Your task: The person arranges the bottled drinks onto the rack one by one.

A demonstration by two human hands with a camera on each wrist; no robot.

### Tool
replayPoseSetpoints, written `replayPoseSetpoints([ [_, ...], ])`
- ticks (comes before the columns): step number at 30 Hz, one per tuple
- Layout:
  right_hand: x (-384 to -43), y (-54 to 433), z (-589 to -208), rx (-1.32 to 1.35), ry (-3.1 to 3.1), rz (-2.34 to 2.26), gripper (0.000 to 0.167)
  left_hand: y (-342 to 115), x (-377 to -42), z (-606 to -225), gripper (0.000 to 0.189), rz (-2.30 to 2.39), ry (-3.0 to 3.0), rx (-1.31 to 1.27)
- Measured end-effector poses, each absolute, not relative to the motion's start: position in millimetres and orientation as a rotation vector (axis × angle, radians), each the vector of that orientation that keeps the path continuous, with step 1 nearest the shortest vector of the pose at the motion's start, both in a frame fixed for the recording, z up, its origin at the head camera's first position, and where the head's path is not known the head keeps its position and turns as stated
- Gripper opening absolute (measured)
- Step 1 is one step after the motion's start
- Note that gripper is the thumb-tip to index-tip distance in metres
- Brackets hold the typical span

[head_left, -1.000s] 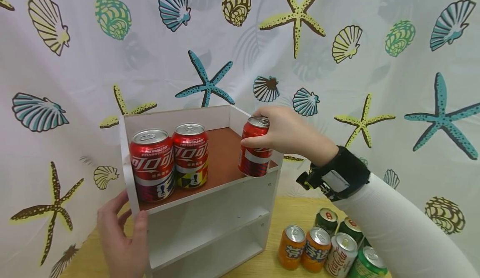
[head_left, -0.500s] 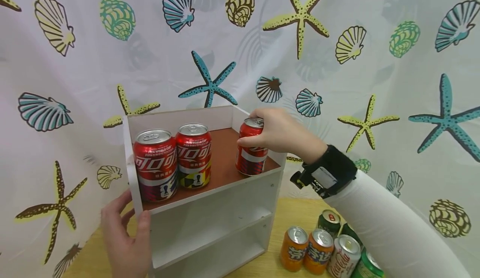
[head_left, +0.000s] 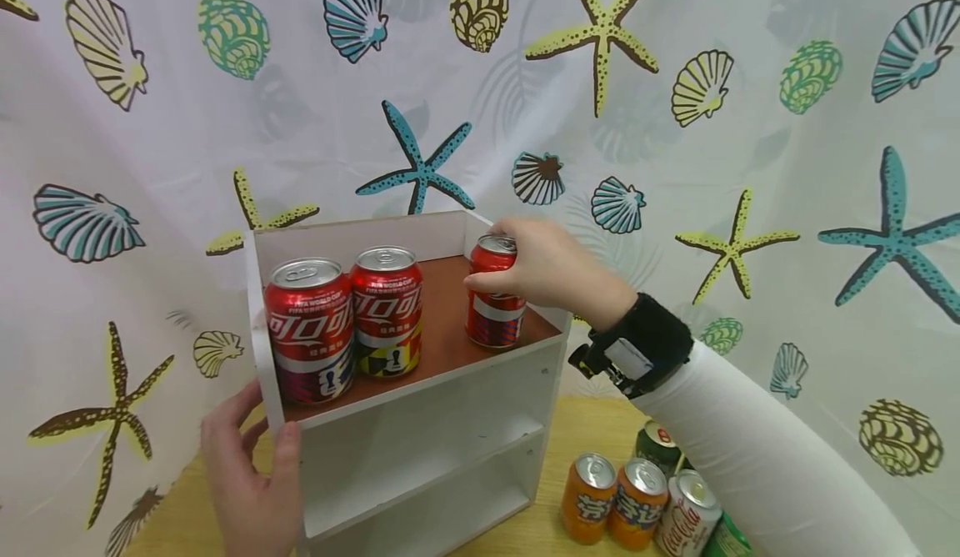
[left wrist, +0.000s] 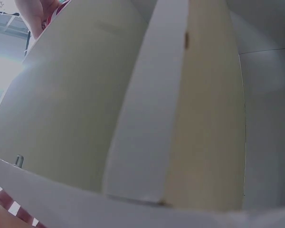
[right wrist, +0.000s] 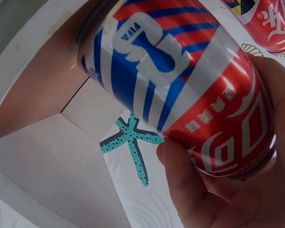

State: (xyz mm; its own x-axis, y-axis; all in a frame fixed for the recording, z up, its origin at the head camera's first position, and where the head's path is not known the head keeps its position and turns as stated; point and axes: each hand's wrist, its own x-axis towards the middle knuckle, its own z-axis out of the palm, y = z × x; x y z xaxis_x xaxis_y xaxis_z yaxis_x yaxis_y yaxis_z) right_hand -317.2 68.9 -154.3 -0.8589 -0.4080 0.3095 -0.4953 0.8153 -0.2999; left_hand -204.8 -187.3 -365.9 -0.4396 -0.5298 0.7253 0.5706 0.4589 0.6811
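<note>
My right hand (head_left: 558, 269) holds a red Coca-Cola can (head_left: 495, 323) upright at the right end of the top level of a small white shelf (head_left: 412, 419). Thumb and fingers are round its upper half, and its base is on or close over the brown board. The right wrist view shows the can's blue-striped FIFA print up close. Two more red cola cans, a left one (head_left: 309, 332) and one beside it (head_left: 387, 315), stand side by side at the left end. My left hand (head_left: 251, 478) grips the shelf's left side panel, thumb at the front edge.
On the wooden table (head_left: 585, 415) right of the shelf stand two orange cans (head_left: 588, 503), a white Coca-Cola can (head_left: 686, 515) and green cans (head_left: 727, 540), partly behind my right sleeve. A shell-and-starfish curtain (head_left: 480, 123) hangs behind. Two lower shelf levels face me.
My right hand has brought the cola can left and inward from the shelf's front right edge, and the can now stands straighter. The left hand keeps its grip on the side panel.
</note>
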Motion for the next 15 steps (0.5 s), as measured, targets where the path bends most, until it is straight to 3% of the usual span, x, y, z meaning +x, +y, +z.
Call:
replayPoseSetpoints([
  [5,-315,68,-158,0.685,-2.759,0.561,0.064,-188,-204,-365,0.051,-1.256,-1.611,-0.023],
  [15,-312,72,-177,0.61,-2.65,0.766,0.099,-187,-207,-368,0.049,-1.237,-1.584,-0.037],
])
